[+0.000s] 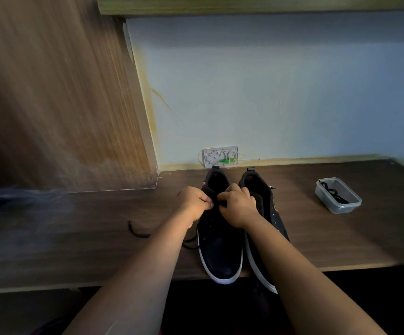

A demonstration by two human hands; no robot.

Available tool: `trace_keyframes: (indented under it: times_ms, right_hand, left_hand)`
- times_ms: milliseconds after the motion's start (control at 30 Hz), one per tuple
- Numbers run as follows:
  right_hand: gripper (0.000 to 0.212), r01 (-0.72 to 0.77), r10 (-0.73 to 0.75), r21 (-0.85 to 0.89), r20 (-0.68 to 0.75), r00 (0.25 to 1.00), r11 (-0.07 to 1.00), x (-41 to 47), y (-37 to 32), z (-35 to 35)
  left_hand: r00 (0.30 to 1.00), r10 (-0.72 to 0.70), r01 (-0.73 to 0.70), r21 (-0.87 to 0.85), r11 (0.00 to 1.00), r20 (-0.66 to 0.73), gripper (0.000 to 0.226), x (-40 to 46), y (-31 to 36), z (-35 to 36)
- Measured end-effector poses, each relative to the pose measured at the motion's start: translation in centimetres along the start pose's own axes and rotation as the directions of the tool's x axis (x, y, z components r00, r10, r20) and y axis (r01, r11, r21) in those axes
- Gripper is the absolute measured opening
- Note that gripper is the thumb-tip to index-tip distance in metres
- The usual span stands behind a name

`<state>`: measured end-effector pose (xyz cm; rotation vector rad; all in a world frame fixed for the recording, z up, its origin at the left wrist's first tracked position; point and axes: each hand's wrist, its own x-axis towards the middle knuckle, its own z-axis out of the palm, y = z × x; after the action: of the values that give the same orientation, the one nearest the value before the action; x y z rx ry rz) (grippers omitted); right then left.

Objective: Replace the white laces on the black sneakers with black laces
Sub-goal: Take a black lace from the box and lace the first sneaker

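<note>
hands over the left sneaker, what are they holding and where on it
Both the left hand and right hand pinch a black lace at the left sneaker's upper eyelets.

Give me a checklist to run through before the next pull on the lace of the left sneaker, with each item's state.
1. Both hands on the lacing: left hand and right hand pinch at the left black white-soled sneaker: ok.
2. Loose black lace end free on the dark wooden desk: ok.
3. Lace through the right eyelet: cannot tell.
4. Spare black lace in the clear plastic tub: ok.
5. Right black sneaker laced: not ok.
</note>
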<state>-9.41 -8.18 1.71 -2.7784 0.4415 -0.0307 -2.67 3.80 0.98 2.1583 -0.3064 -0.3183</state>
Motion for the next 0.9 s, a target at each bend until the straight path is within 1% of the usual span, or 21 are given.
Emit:
trace_keyframes:
  times_ms: [67,133,233,300,400,433,467,500,533,567,600,633,667,700,733,767,800,833,867,900]
  right_hand:
    - [0.031,0.011,-0.011,0.019,-0.002,1.0,1.0,0.1,0.2,0.2]
    - [0.027,0.048,-0.042,0.121,-0.051,0.998,0.991,0.1,0.7,0.7]
    - [0.018,0.127,-0.073,0.326,-0.173,0.982,0.937,-0.4,1.2,1.4]
    - [0.014,0.162,-0.076,0.38,-0.23,0.97,0.911,-0.8,1.4,1.1]
    - [0.01,0.204,-0.086,0.414,-0.285,0.955,0.887,-1.4,2.0,0.8]
    - [0.009,0.193,-0.065,0.446,-0.285,0.956,0.874,-1.6,2.2,0.8]
    - [0.009,0.157,0.005,0.551,-0.281,0.96,0.82,-1.8,2.3,0.7]
    - [0.011,0.111,0.12,0.739,-0.253,0.96,0.665,-2.0,2.4,0.3]
    - [0.015,0.093,0.259,0.933,-0.19,0.947,0.346,-2.1,2.8,-0.5]
    - [0.02,0.096,0.361,0.992,-0.059,0.931,-0.086,-2.1,3.6,-1.8]
    - [0.025,0.126,0.373,0.854,0.084,0.924,-0.505,-2.0,4.8,-3.0]
    - [0.029,0.152,0.342,0.637,0.186,0.921,-0.756,-2.0,6.2,-4.2]
    - [0.03,0.15,0.303,0.504,0.236,0.923,-0.851,-2.1,7.4,-5.1]
    - [0.03,0.117,0.275,0.5,0.254,0.927,-0.858,-2.3,7.9,-5.7]
    - [0.028,0.069,0.267,0.611,0.24,0.934,-0.789,-2.5,7.8,-5.5]
    - [0.025,0.027,0.29,0.782,0.199,0.936,-0.623,-2.4,7.3,-4.7]
    - [0.021,0.004,0.325,0.943,0.111,0.939,-0.333,-2.5,6.6,-3.7]
    - [0.014,0.013,0.325,0.999,-0.03,0.945,0.053,-2.6,5.8,-2.7]
    - [0.006,0.053,0.243,0.905,-0.17,0.955,0.422,-2.6,5.1,-1.9]
    - [0.01,0.121,0.103,0.71,-0.265,0.959,0.694,-2.5,4.6,-1.2]
  left_hand:
    - [1.0,-0.005,0.005,-0.019,1.0,0.001,0.013,0.0,-0.1,-0.2]
    - [1.0,-0.016,0.016,-0.008,1.0,0.008,0.013,0.1,0.0,-0.3]
    - [0.999,-0.039,0.04,0.057,0.998,-0.008,0.031,0.1,0.1,-0.3]
    - [0.998,-0.042,0.045,0.083,0.996,-0.035,0.043,-0.2,0.5,-0.3]
    - [0.999,0.005,0.005,0.187,0.982,-0.054,0.049,-0.8,1.3,-0.3]
    - [0.999,0.011,0.0,0.206,0.979,-0.051,0.049,-0.9,1.4,-0.3]
    - [0.999,0.005,0.005,0.188,0.982,-0.054,0.046,-0.9,1.4,-0.3]
    - [0.998,-0.011,0.019,0.145,0.989,-0.059,0.042,-0.8,1.4,-0.4]
    - [0.998,-0.031,0.037,0.092,0.995,-0.062,0.038,-0.7,1.3,-0.4]
    - [0.997,-0.046,0.048,0.041,0.998,-0.062,0.034,-0.6,1.1,-0.4]
    - [0.997,-0.061,0.061,-0.002,0.998,-0.051,0.03,-0.6,1.0,-0.4]
    - [0.997,-0.072,0.07,-0.034,0.997,-0.035,0.028,-0.6,1.0,-0.5]
    - [0.996,-0.082,0.081,-0.055,0.995,-0.025,0.027,-0.5,0.9,-0.5]
    - [0.996,-0.086,0.085,-0.068,0.994,-0.021,0.027,-0.4,0.8,-0.5]
    - [0.996,-0.089,0.087,-0.085,0.993,-0.017,0.027,-0.3,0.7,-0.5]
    - [0.995,-0.096,0.094,-0.101,0.99,-0.009,0.028,-0.1,0.6,-0.4]
    - [0.995,-0.102,0.101,-0.109,0.989,0.001,0.029,-0.1,0.5,-0.4]
    - [0.994,-0.106,0.106,-0.113,0.988,0.007,0.03,0.0,0.5,-0.4]
    - [0.993,-0.114,0.114,-0.114,0.987,0.009,0.031,0.0,0.5,-0.3]
    - [0.993,-0.118,0.118,-0.12,0.986,0.01,0.031,0.0,0.5,-0.3]
